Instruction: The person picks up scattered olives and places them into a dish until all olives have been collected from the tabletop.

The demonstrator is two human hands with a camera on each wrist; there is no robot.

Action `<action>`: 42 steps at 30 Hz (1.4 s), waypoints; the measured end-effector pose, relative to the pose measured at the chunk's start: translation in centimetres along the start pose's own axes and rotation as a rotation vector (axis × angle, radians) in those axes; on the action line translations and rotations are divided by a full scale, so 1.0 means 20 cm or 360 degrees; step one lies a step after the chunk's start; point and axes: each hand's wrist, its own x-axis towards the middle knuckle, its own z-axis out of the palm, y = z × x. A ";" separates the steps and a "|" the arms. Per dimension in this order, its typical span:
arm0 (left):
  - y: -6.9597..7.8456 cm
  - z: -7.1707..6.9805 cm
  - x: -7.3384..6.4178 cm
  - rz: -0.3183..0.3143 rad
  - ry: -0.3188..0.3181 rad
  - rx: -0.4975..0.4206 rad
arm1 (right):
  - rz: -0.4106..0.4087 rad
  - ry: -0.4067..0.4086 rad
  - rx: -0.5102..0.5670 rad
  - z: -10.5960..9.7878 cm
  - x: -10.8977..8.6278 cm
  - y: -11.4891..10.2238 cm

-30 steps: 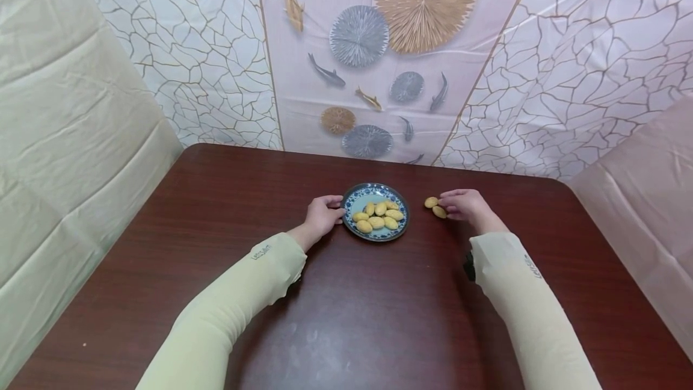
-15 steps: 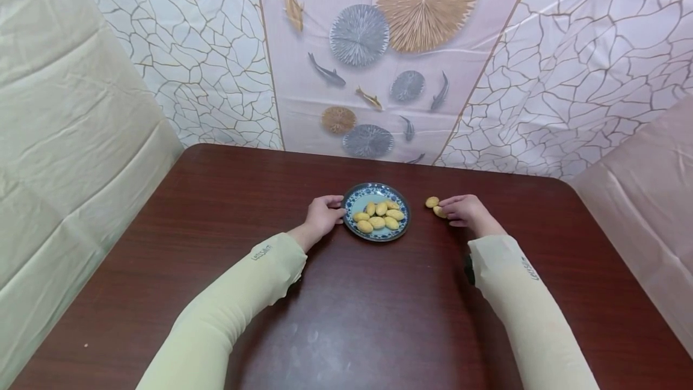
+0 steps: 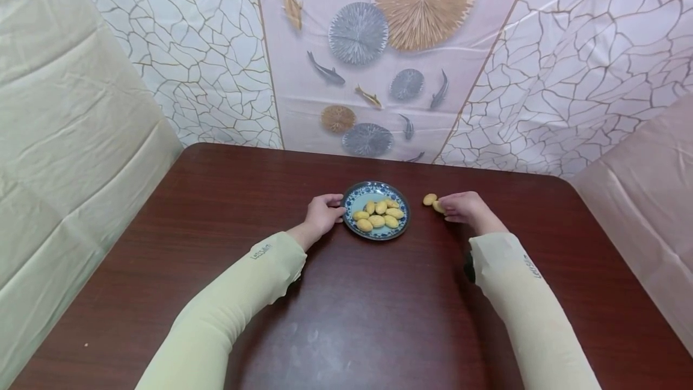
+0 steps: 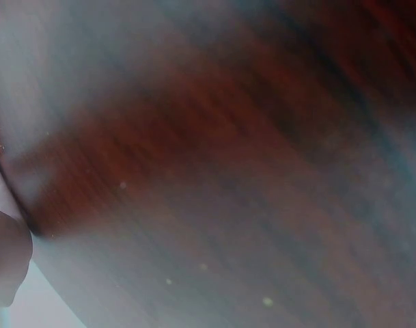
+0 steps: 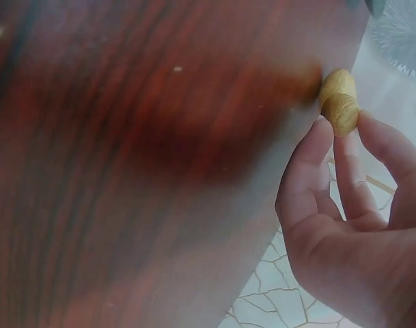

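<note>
In the head view a round plate (image 3: 354,197) with a blue-patterned rim stands on the table and bears several yellow oval pieces (image 3: 376,221). At its left rim, my left hand (image 3: 322,214) holds the edge between thumb and fingers. To the right of the plate, two more such pieces touch or nearly touch each other. My right hand (image 3: 467,206) pinches the nearer oval piece (image 5: 341,114) between thumb and fingertips. Just beyond it lies the farther oval piece (image 5: 339,80), partly hidden in the right wrist view. The left wrist view shows little of my left hand (image 4: 8,256).
The dark reddish wooden table (image 3: 346,318) has a glossy top. Behind its far edge hangs a patterned cloth (image 3: 357,77) with fish and round leaves. Pale cloth (image 3: 70,137) flanks the table on the left, and similar cloth (image 3: 644,197) on the right.
The fingers of my right hand have come onto the nearer oval piece, which has shifted slightly away from me. My left hand and the plate stay nearly in place.
</note>
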 end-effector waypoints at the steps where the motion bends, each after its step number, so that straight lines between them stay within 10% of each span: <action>1: 0.00 0.00 0.00 0.0001 0.0004 -0.0001 | -0.0007 0.0000 0.0016 0.00 0.00 -0.01; 42: -0.01 0.00 -0.01 0.0000 0.0000 -0.0010 | -0.0200 0.0058 -0.0062 0.31 0.11 -0.28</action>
